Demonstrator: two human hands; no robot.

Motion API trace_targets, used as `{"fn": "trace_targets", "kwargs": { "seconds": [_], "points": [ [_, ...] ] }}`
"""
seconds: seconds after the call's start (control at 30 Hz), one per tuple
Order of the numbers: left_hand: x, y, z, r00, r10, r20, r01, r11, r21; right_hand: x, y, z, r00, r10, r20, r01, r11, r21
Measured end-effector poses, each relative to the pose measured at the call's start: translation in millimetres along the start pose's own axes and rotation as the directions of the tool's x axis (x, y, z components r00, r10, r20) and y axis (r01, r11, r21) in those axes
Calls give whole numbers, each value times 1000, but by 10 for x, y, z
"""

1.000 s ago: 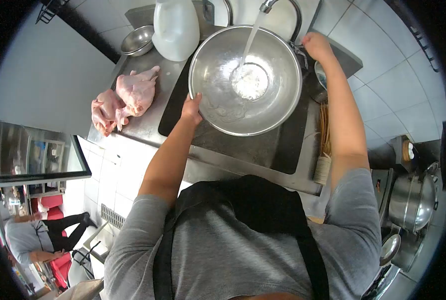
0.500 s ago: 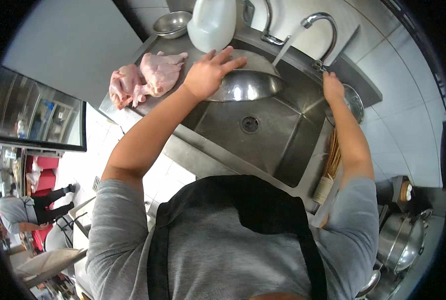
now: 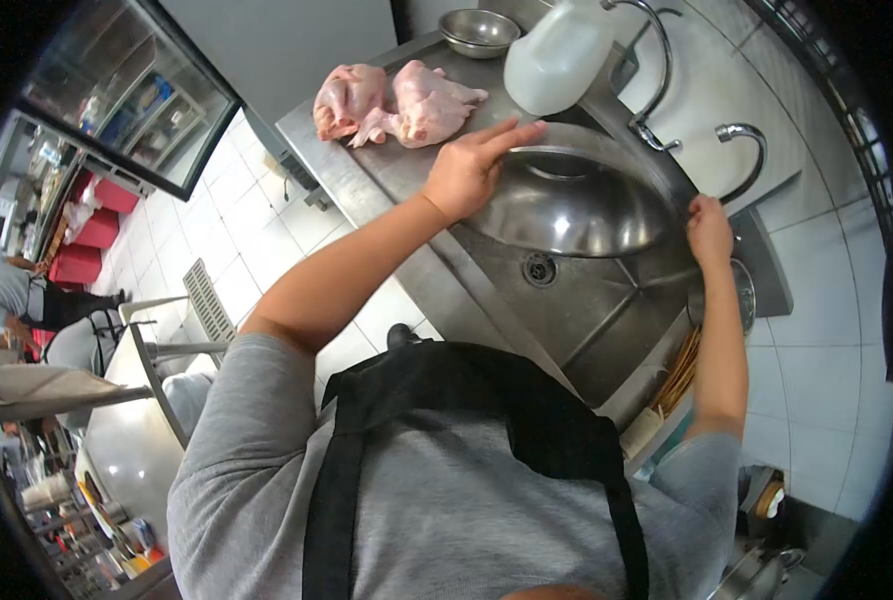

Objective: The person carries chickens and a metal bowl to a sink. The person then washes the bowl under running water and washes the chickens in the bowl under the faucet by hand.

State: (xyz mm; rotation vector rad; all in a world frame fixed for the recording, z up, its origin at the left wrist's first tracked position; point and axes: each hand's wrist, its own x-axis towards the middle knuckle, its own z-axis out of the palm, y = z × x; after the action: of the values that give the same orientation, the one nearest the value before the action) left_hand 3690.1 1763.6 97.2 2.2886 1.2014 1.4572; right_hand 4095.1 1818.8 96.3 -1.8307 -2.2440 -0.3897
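Observation:
A large shiny steel bowl (image 3: 567,215) is in the sink (image 3: 577,310), covering its far side. At the bowl's left rim is my left hand (image 3: 464,175), its fingers stretched out over the edge; the thumb's contact is hard to see. My right hand (image 3: 710,232) is closed at the base of the curved chrome faucet (image 3: 757,165), around its handle, which the fingers hide. No stream shows under the spout. Two pieces of raw chicken (image 3: 432,105) lie on the steel counter left of the bowl.
A white plastic jug (image 3: 557,60) and small steel bowls (image 3: 479,32) stand behind the chicken. Along the sink's right edge lies a bundle of thin sticks (image 3: 679,375), near a glass lid (image 3: 742,290). A second faucet (image 3: 657,110) rises at the back. A person (image 3: 12,290) stands far left.
The water stream from the faucet has stopped. My view has turned, shifting the sink and counter. More of the bowl's shiny surface shows. Both hands stay at the bowl rim and faucet.

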Motion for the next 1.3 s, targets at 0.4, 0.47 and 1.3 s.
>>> {"fn": "trace_targets", "kwargs": {
  "seconds": [0.4, 0.47, 1.3],
  "points": [
    [-634, -325, 335, 352, -800, 486, 728, -93, -679, 1047, -3663, 205, 893, -448, 46, 377, 800, 467],
    [-891, -743, 672, 391, -756, 525, 720, -104, -686, 1099, -4206, 582, 914, -402, -56, 404, 886, 228],
    [-690, -1446, 1416, 211, -737, 642, 962, 273, -2, 14, -1761, 933, 707, 603, 369, -170, -361, 917]
  ]
}}
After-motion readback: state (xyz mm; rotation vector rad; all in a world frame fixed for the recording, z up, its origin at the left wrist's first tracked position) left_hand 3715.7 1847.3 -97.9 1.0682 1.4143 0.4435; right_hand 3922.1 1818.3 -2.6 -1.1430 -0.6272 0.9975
